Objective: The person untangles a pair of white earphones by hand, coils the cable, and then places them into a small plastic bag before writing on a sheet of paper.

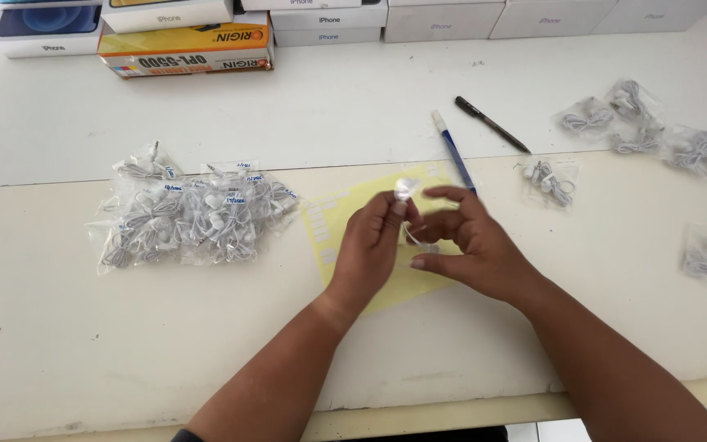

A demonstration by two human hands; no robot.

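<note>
The white table [370, 115] holds a pile of bagged earphones [190, 214] on the left and a yellow sheet [345, 213] in the middle. Over the sheet, the left hand [374, 245] and right hand [472, 245] pinch a small white earphone [405, 188] together. A blue pen [454, 152] lies just beyond.
</note>
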